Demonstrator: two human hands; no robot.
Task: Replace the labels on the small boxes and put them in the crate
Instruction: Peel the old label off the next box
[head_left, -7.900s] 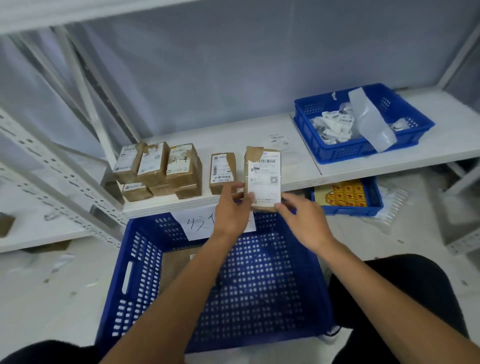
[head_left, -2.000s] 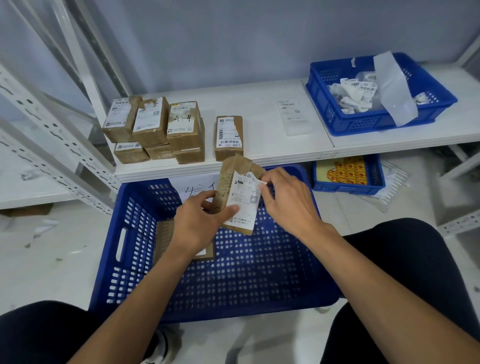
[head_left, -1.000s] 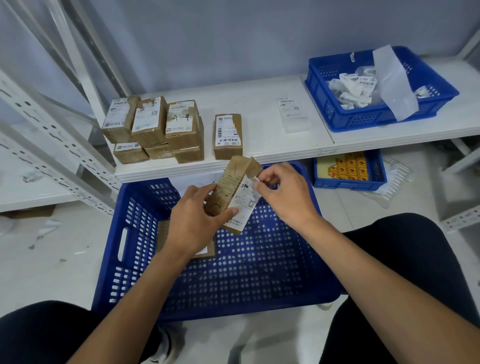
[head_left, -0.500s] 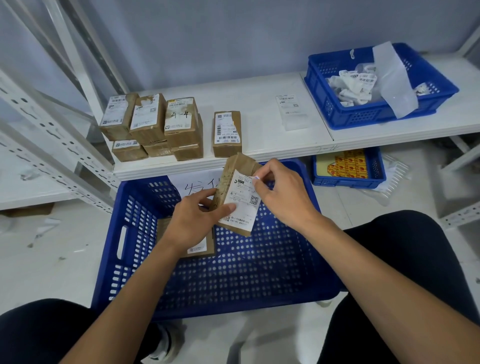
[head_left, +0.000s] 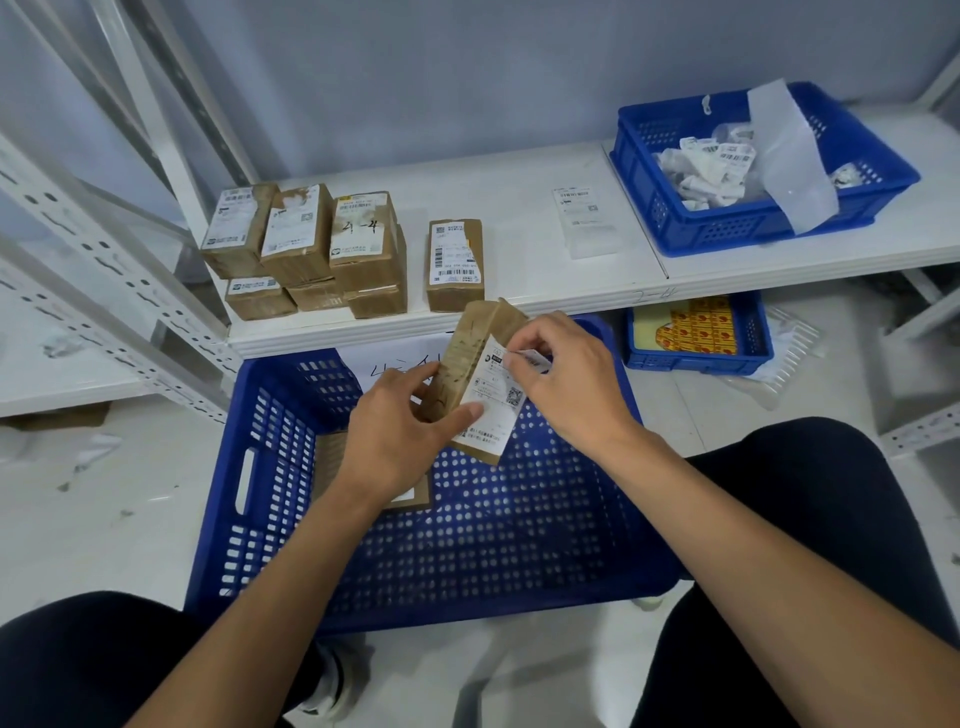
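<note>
My left hand (head_left: 397, 434) grips a small brown cardboard box (head_left: 470, 358), held tilted above the big blue crate (head_left: 467, 545). A white label (head_left: 493, 410) covers the box's face; my right hand (head_left: 566, 384) pinches its upper corner, which is curled up off the cardboard. One brown box (head_left: 415, 499) lies flat on the crate floor, mostly hidden under my left wrist. On the white shelf (head_left: 519, 280) behind stand a stack of several labelled boxes (head_left: 306, 249) and a single box (head_left: 455, 262).
A sheet of labels (head_left: 584, 221) lies on the shelf beside a blue basket (head_left: 753, 228) holding crumpled peeled labels and backing strips. Under the shelf sits a small blue tray (head_left: 698, 358) with yellow-red stickers. Slanted metal rack posts (head_left: 104, 291) stand left. My knees flank the crate.
The box came off the shelf edge and now hangs over the crate. My right hand's fingers have lifted the label's top corner, and the box has tilted a little more.
</note>
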